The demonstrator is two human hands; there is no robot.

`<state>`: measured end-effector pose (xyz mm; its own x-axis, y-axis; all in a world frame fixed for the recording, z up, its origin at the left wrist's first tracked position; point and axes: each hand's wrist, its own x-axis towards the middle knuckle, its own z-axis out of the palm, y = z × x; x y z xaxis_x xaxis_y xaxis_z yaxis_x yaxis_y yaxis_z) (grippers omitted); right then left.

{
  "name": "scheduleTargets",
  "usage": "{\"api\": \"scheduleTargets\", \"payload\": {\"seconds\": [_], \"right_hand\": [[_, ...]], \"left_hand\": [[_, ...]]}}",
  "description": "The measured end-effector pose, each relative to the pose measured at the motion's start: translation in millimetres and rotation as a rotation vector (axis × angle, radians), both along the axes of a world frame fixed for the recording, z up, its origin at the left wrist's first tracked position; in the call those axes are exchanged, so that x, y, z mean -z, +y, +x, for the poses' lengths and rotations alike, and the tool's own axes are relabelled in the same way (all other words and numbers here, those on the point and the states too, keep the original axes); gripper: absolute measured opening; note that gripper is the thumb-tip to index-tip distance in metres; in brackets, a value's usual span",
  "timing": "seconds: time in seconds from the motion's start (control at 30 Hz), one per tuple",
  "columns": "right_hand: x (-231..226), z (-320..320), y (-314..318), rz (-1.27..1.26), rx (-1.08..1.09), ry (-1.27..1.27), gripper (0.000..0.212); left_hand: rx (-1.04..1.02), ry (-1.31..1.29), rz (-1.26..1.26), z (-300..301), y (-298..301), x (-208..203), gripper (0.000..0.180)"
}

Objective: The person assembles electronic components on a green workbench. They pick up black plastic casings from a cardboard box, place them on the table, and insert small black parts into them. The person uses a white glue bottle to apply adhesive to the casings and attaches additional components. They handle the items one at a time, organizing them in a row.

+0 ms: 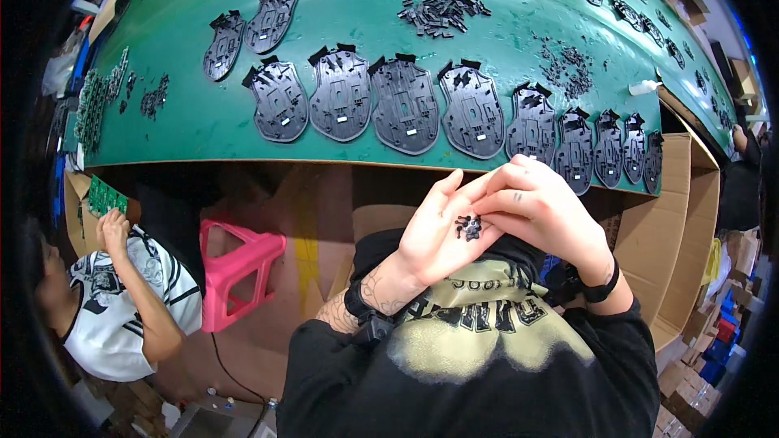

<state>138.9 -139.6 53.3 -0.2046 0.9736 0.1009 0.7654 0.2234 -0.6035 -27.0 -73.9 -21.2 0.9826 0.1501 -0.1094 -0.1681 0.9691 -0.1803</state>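
Observation:
My left hand (436, 237) is palm up just in front of the table edge, slightly cupped, with its thumb stretched out. A little cluster of small black parts (468, 228) rests in that palm; their exact kind is too small to tell. From the right, my right hand (542, 204) reaches over the left fingers. Its fingertips are pinched together at the edge of the cluster, and whatever they grip is hidden. Beyond my hands, a row of black plastic shell plates (472, 109) lies along the near edge of the green table (349, 12).
Black rectangular pieces (445, 6) form a pile farther back, with tiny black parts (566, 66) to the right. A white bottle (644, 88) lies near the right corner. At left, a seated person (130, 292) holds a green circuit board (104, 196) near a pink stool (235, 276).

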Motion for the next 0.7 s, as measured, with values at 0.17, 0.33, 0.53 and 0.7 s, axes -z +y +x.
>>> {"api": "scheduleTargets", "payload": {"seconds": [0.17,0.33,0.53,0.7], "right_hand": [[-4,4,13,-0.162,0.177,0.389,0.011],[1,10,35,-0.154,0.215,0.629,0.008],[8,11,60,-0.207,0.333,0.898,0.014],[18,8,78,-0.188,0.332,0.862,0.016]], "left_hand": [[-0.054,0.105,0.088,-4,7,-8,0.065],[-0.143,0.372,0.340,-12,12,-18,0.049],[-0.169,0.397,0.512,-33,25,9,0.034],[-0.197,0.691,0.850,-30,28,33,0.051]]}}
